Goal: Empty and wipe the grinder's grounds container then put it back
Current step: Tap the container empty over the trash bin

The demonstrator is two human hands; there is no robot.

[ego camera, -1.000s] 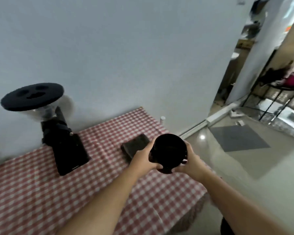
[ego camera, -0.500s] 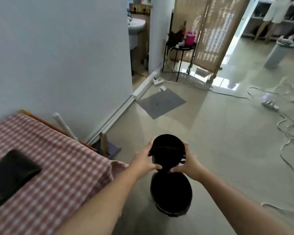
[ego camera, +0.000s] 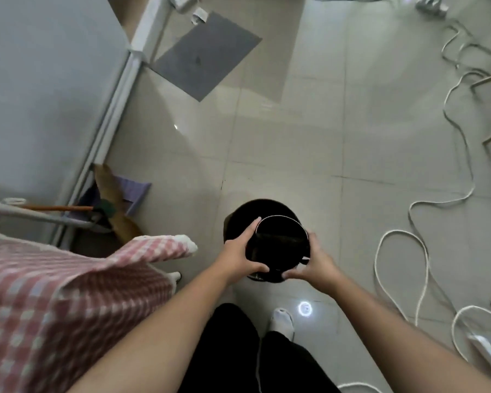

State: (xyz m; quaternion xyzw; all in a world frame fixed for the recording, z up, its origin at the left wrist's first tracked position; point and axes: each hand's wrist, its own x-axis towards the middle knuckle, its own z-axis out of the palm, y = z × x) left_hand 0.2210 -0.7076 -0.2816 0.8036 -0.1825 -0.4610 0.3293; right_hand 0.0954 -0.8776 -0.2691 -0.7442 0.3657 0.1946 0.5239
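The grinder's grounds container (ego camera: pixel 278 245), a round black cup with a thin pale rim, is held between both hands with its mouth facing me. My left hand (ego camera: pixel 240 255) grips its left side and my right hand (ego camera: pixel 316 263) grips its right side. Directly below and behind it on the floor stands a black bin (ego camera: pixel 238 219), mostly hidden by the container. The grinder is out of view.
The table corner with the red-and-white checked cloth (ego camera: pixel 68 279) is at the lower left. A broom and dustpan (ego camera: pixel 108 211) lean by the wall. White cables (ego camera: pixel 420 251) loop over the tiled floor at right. My legs and a white shoe (ego camera: pixel 281 321) are below.
I have turned away from the table and look straight down. The container, still in both hands, now hangs right over the black bin instead of above the table.
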